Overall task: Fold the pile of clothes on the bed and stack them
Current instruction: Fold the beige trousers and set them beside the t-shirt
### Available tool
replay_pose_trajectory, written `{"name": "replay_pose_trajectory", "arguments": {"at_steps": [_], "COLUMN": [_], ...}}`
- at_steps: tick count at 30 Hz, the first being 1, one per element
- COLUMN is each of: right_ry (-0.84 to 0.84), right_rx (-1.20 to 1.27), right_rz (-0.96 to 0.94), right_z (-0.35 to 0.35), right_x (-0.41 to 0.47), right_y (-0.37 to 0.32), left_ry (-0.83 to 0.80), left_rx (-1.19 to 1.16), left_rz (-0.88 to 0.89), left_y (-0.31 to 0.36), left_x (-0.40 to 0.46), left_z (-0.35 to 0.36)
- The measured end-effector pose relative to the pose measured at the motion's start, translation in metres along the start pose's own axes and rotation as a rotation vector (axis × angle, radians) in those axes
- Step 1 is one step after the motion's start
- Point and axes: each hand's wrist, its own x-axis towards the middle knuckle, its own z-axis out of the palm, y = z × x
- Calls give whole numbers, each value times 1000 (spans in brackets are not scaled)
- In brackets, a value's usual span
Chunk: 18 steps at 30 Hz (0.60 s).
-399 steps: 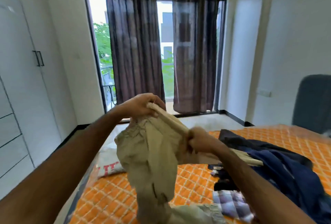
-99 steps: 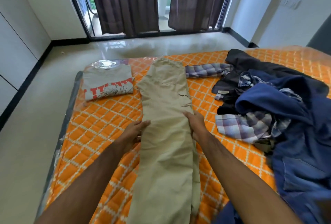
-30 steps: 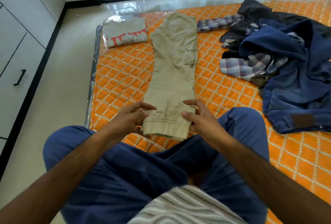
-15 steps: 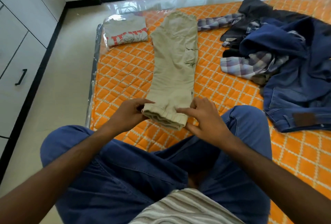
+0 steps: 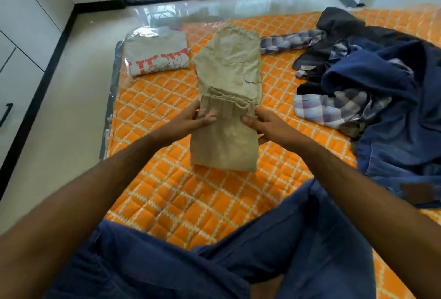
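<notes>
The khaki trousers (image 5: 229, 98) lie in the middle of the frame on the orange quilted bed (image 5: 191, 198), with their cuffed leg ends doubled back over the upper part, so the fold edge faces the bottom of the frame. The left hand (image 5: 191, 119) pinches the left corner of the ribbed cuffs, thumb on top and fingers underneath. The right hand (image 5: 265, 124) grips the right corner the same way, its fingers curled round the cloth edge. Both hands hold the cuffs just above the fabric below.

Just left of the trousers, in the upper left of the bed, sits a folded grey T-shirt (image 5: 157, 52) with red print, partly under a shiny clear plastic sheet. On the right side of the frame a loose pile spreads across the bed: a checked shirt (image 5: 331, 110), a dark garment (image 5: 338, 24) behind it, and blue denim clothes (image 5: 393, 112) reaching to the right edge. The person's legs in blue trousers (image 5: 214, 263) fill the bottom of the frame. White cupboard doors (image 5: 21, 36) stand at the far left, beside the pale floor.
</notes>
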Motion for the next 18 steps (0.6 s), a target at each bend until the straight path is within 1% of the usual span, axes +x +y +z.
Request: {"name": "replay_pose_trajectory", "arguments": {"at_steps": [2, 5, 8, 12, 15, 16, 17, 18], "right_ry": [42, 140, 225, 247, 260, 300, 366, 456], "right_rx": [41, 96, 56, -37, -76, -171, -358, -604], "right_rz": [46, 173, 231, 284, 357, 360, 327, 248], "right_z": [-12, -17, -19, -23, -22, -22, -23, -22], "right_x": [31, 75, 106, 127, 128, 127, 125, 119], "right_y": [8, 32, 64, 98, 96, 94, 93, 91], "left_ry": [44, 146, 168, 177, 158, 161, 182, 217], "left_rx": [13, 125, 252, 426, 447, 483, 567, 692], "left_rz": [-82, -193, -322, -337, -347, -317, -258, -160], "left_y": [-15, -46, -72, -100, -111, -111, -111, -109], "left_x": [29, 72, 108, 132, 130, 127, 124, 118], "left_z": [-10, -21, -24, -12, -8, -9, -10, -10]}}
